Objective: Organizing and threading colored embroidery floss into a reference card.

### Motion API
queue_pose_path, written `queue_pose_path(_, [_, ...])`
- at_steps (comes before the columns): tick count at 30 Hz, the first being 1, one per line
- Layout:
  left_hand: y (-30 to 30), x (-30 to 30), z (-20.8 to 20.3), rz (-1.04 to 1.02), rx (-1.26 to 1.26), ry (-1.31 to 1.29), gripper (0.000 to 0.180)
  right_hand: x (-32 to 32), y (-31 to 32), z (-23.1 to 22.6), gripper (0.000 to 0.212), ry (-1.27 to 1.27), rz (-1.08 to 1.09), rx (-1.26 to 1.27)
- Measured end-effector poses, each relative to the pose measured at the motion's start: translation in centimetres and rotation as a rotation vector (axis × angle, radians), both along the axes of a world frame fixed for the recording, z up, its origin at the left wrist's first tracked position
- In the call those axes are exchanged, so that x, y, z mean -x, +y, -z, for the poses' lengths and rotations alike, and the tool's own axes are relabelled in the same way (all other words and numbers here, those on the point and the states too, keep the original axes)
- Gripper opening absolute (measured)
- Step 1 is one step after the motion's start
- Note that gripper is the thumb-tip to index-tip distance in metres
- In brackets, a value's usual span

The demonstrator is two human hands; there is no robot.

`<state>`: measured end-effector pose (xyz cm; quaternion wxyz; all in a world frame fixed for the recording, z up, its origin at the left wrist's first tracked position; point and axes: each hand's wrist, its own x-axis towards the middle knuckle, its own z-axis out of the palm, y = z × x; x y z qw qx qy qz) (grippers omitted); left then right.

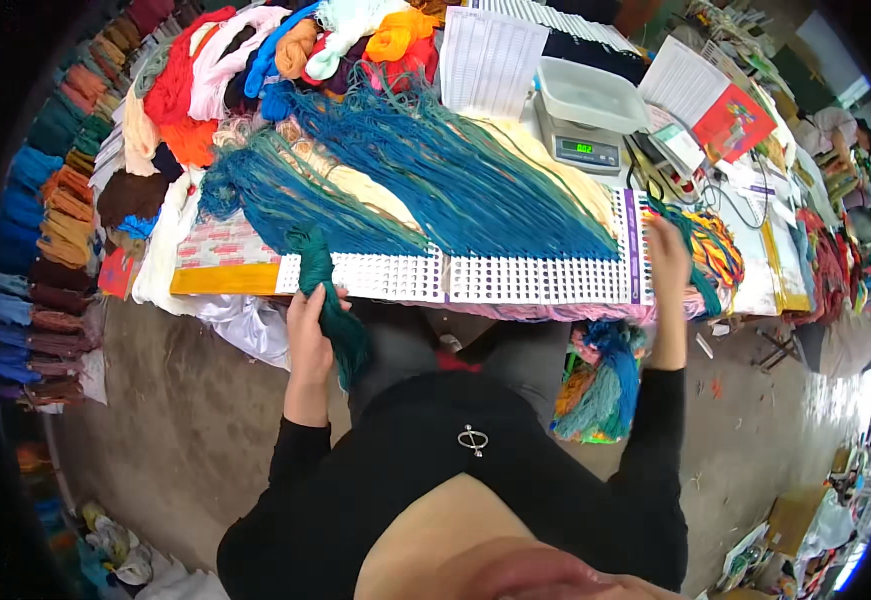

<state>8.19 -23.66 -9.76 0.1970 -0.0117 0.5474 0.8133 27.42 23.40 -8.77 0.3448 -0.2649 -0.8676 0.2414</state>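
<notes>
Digital scale [582,151] ahead of me, plastic tub [591,95] atop it, red sheet [734,122] farther right, cardboard box [796,519] below right

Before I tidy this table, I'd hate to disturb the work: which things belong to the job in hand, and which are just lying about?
Likely the job:
dark green yarn skein, held in the left hand
perforated white cards
blue yarn strands reaching the cards' far edge

Seemingly lying about:
orange skein
red leaflet
digital scale (on, so uncertain)

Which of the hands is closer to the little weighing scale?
Right. The right hand is in front of the scale, slightly rightward; the left hand, holding green yarn, is farther off to its left.
</notes>
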Motion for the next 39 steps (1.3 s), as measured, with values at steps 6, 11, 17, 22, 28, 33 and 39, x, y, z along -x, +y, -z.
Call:
queue_pose_path(6, [2.5, -1.3, 1.0, -0.182, 0.465, 0.575, 0.036, 8.8, -25.7, 0.3, 0.049, -0.049, -0.943, 0.927])
queue_pose_path(11, [4.5, -4.3, 0.0, -0.027, 0.679, 0.993, 0.051, 11.8, -34.0, 3.9, 0.061, 0.343, -0.950, 1.405])
queue_pose_path(17, [1.7, -4.8, 0.6, 0.061, 0.542, 0.797, 0.044, 11.6, -31.7, 4.1, 0.033, 0.310, -0.823, 1.610])
queue_pose_path(22, [3.6, -2.9, -2.7, 0.040, 0.402, 0.760, 0.046, 11.0, -30.5, 2.8, 0.024, 0.232, -0.834, 1.579])
queue_pose_path(28, [3.4, -2.6, -3.2, 0.125, 0.334, 0.633, 0.054, 10.7, -28.4, 1.0, 0.022, -0.006, -0.903, 1.221])
queue_pose_path(33, [2.6, -2.8, -2.8, 0.145, 0.311, 0.499, 0.056, 11.4, -28.2, -0.6, 0.036, 0.157, -0.833, 0.672])
queue_pose_path(39, [1.6, -3.2, -2.4, 0.137, 0.372, 0.519, 0.052, 12.2, -28.7, 0.4, 0.032, 0.103, -1.053, 0.335])
